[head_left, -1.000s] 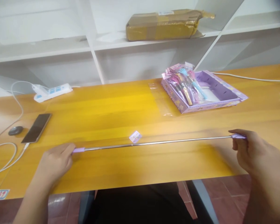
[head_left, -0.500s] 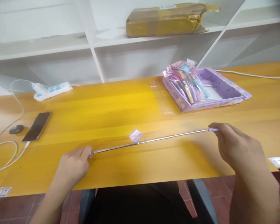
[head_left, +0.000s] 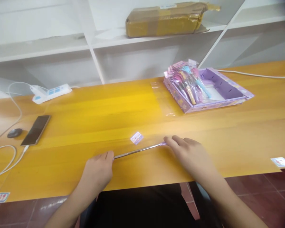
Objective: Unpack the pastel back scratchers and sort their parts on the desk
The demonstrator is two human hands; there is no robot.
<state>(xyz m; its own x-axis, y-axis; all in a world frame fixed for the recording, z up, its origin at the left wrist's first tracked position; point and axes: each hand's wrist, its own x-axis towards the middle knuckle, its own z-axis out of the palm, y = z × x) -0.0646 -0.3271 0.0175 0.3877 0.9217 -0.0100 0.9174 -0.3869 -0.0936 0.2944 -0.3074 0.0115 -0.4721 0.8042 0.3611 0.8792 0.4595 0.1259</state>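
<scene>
A telescopic back scratcher (head_left: 137, 151) with a thin metal shaft and purple ends stretches between my hands, just above the table. My left hand (head_left: 99, 171) is closed round one end, its grip mostly hidden by the fingers. At the other end, my right hand (head_left: 188, 155) pinches the purple head, of which only a small bit shows. A small purple-and-white printed card (head_left: 136, 138) lies on the table just beyond the shaft.
An open purple display box (head_left: 213, 104) at the back right holds several bagged back scratchers (head_left: 191, 85). To the left are a phone (head_left: 36, 130) on a cable, a black mouse-like object (head_left: 14, 133) and a white power strip (head_left: 52, 93). A taped carton (head_left: 166, 22) rests on the shelf.
My hands have come closer together, the right moving left and the left moving right. The shaft between them has shortened greatly, sliding into itself. Both hands keep their hold.
</scene>
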